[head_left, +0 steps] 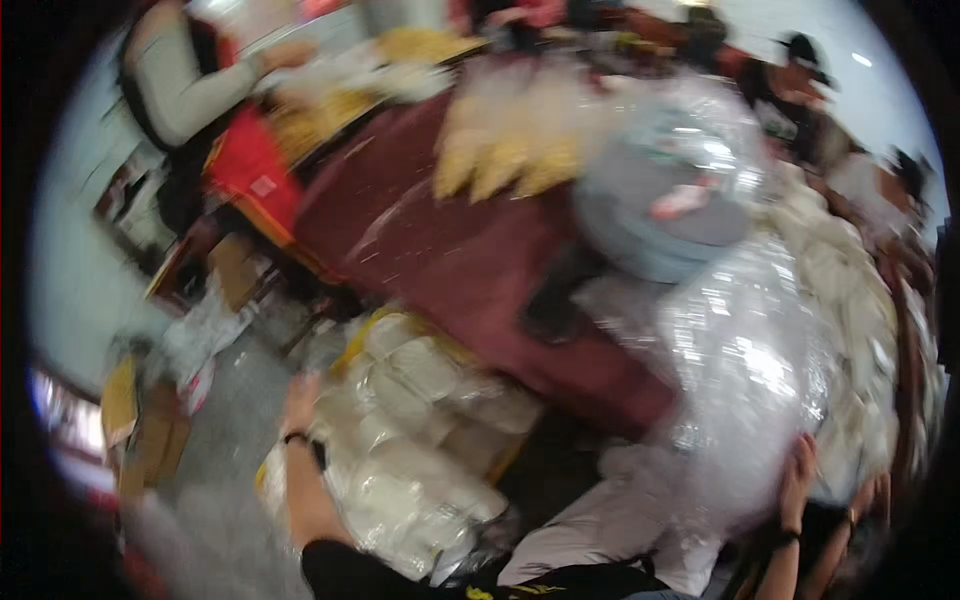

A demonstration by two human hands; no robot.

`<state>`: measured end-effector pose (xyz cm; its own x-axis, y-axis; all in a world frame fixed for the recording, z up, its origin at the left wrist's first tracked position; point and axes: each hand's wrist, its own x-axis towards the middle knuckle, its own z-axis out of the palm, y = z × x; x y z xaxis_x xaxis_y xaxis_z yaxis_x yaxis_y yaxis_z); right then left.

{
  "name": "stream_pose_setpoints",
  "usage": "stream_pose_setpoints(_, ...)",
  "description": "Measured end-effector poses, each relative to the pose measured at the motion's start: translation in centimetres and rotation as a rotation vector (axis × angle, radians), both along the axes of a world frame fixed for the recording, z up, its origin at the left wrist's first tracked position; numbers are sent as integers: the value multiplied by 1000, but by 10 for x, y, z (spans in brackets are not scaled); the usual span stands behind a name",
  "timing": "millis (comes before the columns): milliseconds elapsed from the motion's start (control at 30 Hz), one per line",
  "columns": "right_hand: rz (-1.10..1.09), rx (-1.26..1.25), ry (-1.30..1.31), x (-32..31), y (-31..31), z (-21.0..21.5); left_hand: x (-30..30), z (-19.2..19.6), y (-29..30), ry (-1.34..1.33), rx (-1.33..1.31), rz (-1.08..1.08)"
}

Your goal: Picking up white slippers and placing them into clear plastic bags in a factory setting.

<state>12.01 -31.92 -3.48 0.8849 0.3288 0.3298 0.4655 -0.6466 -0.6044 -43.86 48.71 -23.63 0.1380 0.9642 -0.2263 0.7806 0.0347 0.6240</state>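
My left hand [299,402], blurred, stretches forward with its fingers extended beside a yellow-edged sack. In the sack [366,335] lie pale, rounded pieces wrapped in clear plastic [410,470]. Far to the right, my right hand [800,465] rests with fingers extended against the edge of a large, shiny clear plastic bag [750,370]. This bag bulges over the table's near right edge; its contents cannot be made out. Neither hand shows a firm hold on anything. Another hand [872,493], with a wristband, is close to my right one.
A maroon-covered table [430,240] bears upright clear bags of yellow pieces [505,165] and a round grey tub [660,200]. Cream cloth-like bundles [830,260] line the right. A person [180,95] works at the far left. Cardboard boxes [155,435] stand at the left.
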Motion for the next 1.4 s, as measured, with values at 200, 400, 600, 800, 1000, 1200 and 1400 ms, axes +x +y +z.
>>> stream_pose_setpoints(200, 77, -125, -28, 10, -22, -10, 25, 66, -36, 329, -132, 56)
stream_pose_setpoints(400, 57, -109, 60, 9, -10, -5, 28, 52, -34, 269, -199, -2)
stream_pose_setpoints(600, 64, -105, 0, 14, -10, -12, 22, 40, -20, 266, -176, -59)
stream_pose_setpoints(800, 62, -131, -47, 9, -7, -8, 61, 87, -47, 409, -313, -76)
stream_pose_setpoints(1000, 49, -147, -50, 10, -10, -11, 45, 70, -65, 444, -194, -73)
stream_pose_setpoints(1200, 82, -128, -116, 9, -9, -15, 59, 106, -118, 35, 350, -385)
stream_pose_setpoints(1400, 116, -90, -140, 5, 1, -6, 94, 157, -258, -86, 438, -826)
